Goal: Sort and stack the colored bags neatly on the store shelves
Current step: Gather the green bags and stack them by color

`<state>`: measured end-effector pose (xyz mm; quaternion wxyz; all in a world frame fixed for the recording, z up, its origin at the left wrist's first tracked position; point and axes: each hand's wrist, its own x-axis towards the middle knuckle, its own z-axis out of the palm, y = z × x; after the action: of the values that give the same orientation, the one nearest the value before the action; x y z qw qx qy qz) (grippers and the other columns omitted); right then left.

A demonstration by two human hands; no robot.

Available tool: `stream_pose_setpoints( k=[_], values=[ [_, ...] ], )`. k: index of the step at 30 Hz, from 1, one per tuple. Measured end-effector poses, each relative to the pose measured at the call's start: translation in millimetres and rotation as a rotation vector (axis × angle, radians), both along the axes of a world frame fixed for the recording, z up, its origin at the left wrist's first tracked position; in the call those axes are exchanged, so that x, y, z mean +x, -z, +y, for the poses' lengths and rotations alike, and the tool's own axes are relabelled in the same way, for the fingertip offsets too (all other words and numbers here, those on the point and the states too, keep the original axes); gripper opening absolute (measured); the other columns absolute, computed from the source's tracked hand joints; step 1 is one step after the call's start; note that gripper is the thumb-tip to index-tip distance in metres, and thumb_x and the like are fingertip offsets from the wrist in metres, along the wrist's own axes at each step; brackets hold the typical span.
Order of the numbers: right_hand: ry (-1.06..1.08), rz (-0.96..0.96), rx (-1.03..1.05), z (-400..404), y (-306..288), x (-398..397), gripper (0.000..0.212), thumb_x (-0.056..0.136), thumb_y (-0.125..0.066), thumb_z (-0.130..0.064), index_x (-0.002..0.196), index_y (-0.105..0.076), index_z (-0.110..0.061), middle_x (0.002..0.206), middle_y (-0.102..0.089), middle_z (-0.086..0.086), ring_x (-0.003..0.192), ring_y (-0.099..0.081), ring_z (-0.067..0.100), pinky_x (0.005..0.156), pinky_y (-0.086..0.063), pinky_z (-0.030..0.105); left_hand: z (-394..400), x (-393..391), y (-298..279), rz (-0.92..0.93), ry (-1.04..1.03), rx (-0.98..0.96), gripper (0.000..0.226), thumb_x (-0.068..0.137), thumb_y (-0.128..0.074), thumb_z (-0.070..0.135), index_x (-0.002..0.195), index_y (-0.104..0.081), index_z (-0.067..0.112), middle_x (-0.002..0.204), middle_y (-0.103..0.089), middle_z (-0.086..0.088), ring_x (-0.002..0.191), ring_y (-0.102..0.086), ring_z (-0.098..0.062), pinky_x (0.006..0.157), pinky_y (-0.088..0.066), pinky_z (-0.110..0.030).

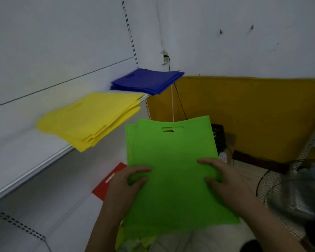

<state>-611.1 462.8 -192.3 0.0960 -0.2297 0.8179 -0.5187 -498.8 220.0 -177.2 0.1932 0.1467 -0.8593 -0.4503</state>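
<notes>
I hold a thin stack of flat green bags [169, 160] in front of me, handle cutout at the far end. My left hand [125, 186] grips the stack's left edge, thumb on top. My right hand [224, 180] grips its right edge the same way. On the white shelf [22, 157] to the left lies a pile of yellow bags [91, 120], its corner hanging over the shelf's front edge. A pile of blue bags [145, 81] lies further back on the same shelf. A red bag [107, 182] lies on a lower shelf, partly hidden by my left hand.
A yellow wall panel [244, 115] stands behind the green bags. A black crate [219, 139] sits on the floor below it. A wire fan cage [287, 190] is at the right. A cable hangs from a wall socket [165, 58]. More green and yellowish bags [133, 240] lie in my lap.
</notes>
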Motion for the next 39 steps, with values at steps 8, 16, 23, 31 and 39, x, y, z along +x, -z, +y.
stream_pose_setpoints(
  k=[8, 16, 23, 31, 39],
  values=[
    [-0.043, -0.087, 0.078, -15.9, 58.8, -82.2, 0.06, 0.087, -0.05, 0.012, 0.132, -0.047, -0.027, 0.125, -0.037, -0.015, 0.114, -0.039, 0.005, 0.1, -0.04, 0.021, -5.8, -86.1, 67.9, -0.232, 0.045, 0.151, 0.036, 0.088, -0.061, 0.004, 0.095, -0.065, 0.039, 0.097, -0.063, 0.03, 0.097, -0.06, 0.002, 0.083, -0.052, -0.023],
    [-0.106, -0.14, 0.272, -68.7, 106.3, -159.8, 0.065, 0.082, -0.047, 0.017, 0.137, -0.045, -0.018, 0.138, -0.043, 0.004, 0.125, -0.045, 0.021, 0.105, -0.039, 0.027, -43.1, -157.2, 159.4, -0.406, 0.011, 0.278, 0.041, 0.09, -0.055, -0.003, 0.092, -0.066, 0.037, 0.113, -0.06, 0.005, 0.095, -0.06, -0.008, 0.077, -0.054, -0.023],
    [-0.187, -0.171, 0.388, -112.0, 132.9, -229.3, 0.064, 0.084, -0.046, 0.017, 0.139, -0.041, -0.015, 0.147, -0.035, 0.006, 0.128, -0.045, 0.027, 0.103, -0.042, 0.034, -70.4, -198.5, 201.0, -0.451, -0.107, 0.197, 0.034, 0.089, -0.056, -0.001, 0.11, -0.07, 0.023, 0.12, -0.064, -0.005, 0.095, -0.061, -0.014, 0.081, -0.053, -0.024],
    [-0.182, -0.004, 0.355, -163.9, 162.5, -303.3, 0.05, 0.083, -0.045, 0.018, 0.125, -0.057, -0.007, 0.137, -0.048, 0.013, 0.123, -0.049, 0.03, 0.104, -0.039, 0.035, -103.0, -238.3, 220.0, -0.583, -0.061, 0.11, 0.047, 0.095, -0.042, -0.004, 0.135, -0.05, 0.019, 0.133, -0.055, -0.008, 0.079, -0.063, -0.011, 0.065, -0.049, -0.014],
    [-0.514, 0.006, 0.545, -225.3, 201.7, -397.7, 0.061, 0.087, -0.041, 0.012, 0.145, -0.034, -0.009, 0.152, -0.029, 0.015, 0.139, -0.03, 0.03, 0.111, -0.025, 0.032, -117.8, -291.5, 237.7, -0.776, -0.074, 0.17, 0.049, 0.099, -0.035, 0.002, 0.147, -0.028, 0.013, 0.153, -0.029, -0.007, 0.135, -0.037, -0.018, 0.092, -0.03, -0.003]
  ],
)
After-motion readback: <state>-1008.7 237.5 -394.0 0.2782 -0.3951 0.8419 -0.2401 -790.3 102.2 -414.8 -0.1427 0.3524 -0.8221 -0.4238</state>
